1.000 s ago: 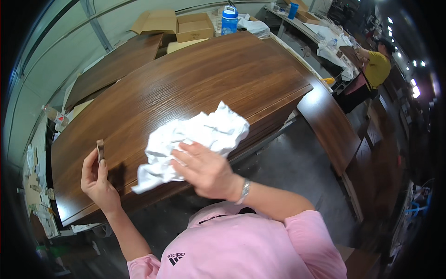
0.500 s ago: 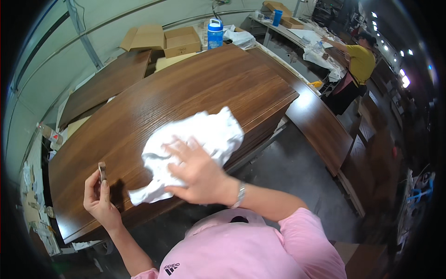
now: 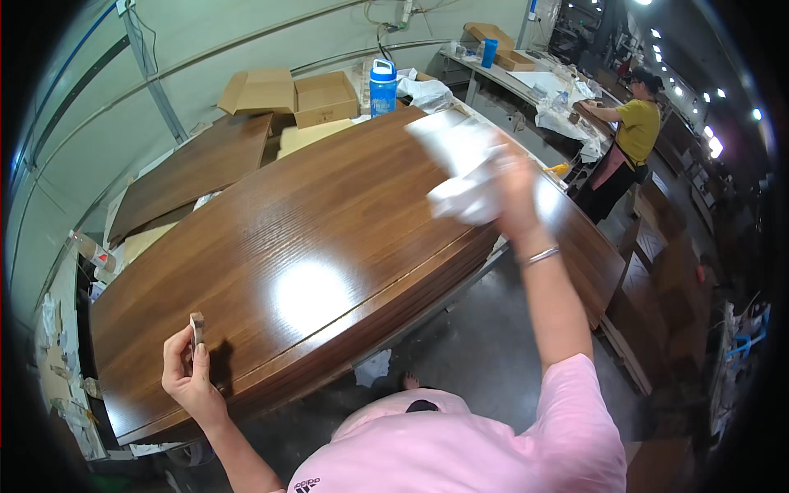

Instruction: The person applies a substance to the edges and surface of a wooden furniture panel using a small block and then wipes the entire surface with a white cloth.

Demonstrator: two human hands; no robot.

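A long brown wood-grain panel [image 3: 271, 230], lying on a stack of similar panels, stretches out in front of me. Over its far right end, my right hand [image 3: 514, 193] is closed on a white cloth [image 3: 464, 168]; both are smeared by motion. I cannot tell whether the cloth touches the panel. Near the panel's left end, my left hand [image 3: 191, 374] pinches a small, thin, brownish folded piece [image 3: 196, 327] between thumb and fingers, holding it upright. That hand casts a dark shadow on the wood beside it.
Behind the panel stand an open cardboard box [image 3: 326, 100], a blue bottle [image 3: 383, 89] and another brown panel [image 3: 193, 172]. A clear plastic bottle [image 3: 92, 251] is at the far left. Farther right, a person in a yellow top [image 3: 637, 127] works at a cluttered bench [image 3: 526, 80].
My right hand has swept the cloth from the panel's near middle to its far right end. My left hand shifted slightly right and nearer, still pinching the brownish piece.
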